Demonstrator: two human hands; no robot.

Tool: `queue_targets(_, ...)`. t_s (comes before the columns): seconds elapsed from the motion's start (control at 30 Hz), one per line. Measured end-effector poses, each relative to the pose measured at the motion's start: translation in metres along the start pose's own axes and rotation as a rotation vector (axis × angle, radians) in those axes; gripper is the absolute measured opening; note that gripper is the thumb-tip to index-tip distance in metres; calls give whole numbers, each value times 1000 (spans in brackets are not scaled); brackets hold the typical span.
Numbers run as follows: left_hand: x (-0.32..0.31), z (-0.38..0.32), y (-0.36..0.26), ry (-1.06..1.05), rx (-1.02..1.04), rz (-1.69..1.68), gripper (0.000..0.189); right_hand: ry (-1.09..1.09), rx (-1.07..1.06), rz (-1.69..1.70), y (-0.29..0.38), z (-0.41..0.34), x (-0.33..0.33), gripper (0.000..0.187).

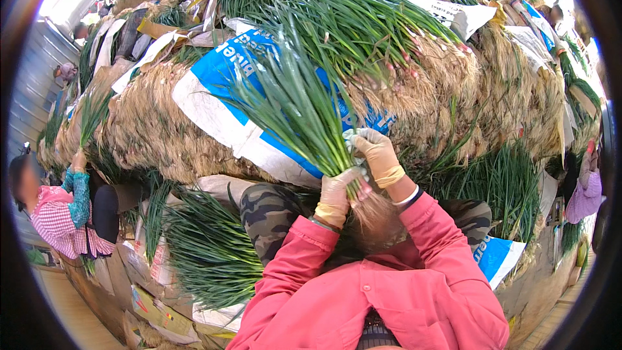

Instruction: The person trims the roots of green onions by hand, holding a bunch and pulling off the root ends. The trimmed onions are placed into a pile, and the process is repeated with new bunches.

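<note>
A fan-shaped bunch of green onions [296,107] is held in front of me, leaves pointing up and away, pale pink bulbs and stringy roots [374,211] hanging down toward my lap. My left hand [336,194], in a thin translucent glove, wraps the stalks just above the bulbs. Similarly gloved, my right hand [376,153] has its fingers pinched at the right edge of the bunch, on what looks like an outer leaf; the fingertips are partly hidden. Behind the leaves lies a blue and white printed sack [214,107], draped over the heap.
Beyond rises a long heap of rooted green onions [180,121], with loose ones [350,29] on top. Piles of greens lie at my left [209,248] and right [500,189]. A person [68,209] works at far left, another [583,189] at far right. Cardboard [160,311] covers the ground.
</note>
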State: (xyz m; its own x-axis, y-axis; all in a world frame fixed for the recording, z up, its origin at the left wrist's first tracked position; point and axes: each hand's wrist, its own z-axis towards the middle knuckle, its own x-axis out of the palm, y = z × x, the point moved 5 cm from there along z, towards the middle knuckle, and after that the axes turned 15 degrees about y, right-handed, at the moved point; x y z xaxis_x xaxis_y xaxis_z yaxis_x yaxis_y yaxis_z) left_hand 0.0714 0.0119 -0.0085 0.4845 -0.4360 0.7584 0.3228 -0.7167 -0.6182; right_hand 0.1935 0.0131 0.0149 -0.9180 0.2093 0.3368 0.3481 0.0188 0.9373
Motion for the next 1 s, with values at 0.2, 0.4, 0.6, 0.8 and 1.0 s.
queue_targets(0.2,-13,-2,-12,177,93,-392,25,276,64,401,3,-57,-54,23)
queue_targets(0.4,-11,6,1,132,76,-219,24,-9,-39,-846,45,-43,-112,37)
queue_targets(0.6,-13,7,6,125,-29,-207,21,-295,-31,-1827,93,32,-108,25)
queue_targets(0.8,-12,4,-3,180,-15,-165,29,-400,-368,-1877,121,-33,-35,21)
queue_targets(1.0,5,9,-9,219,-9,-169,38,33,-506,-2071,70,-85,14,28)
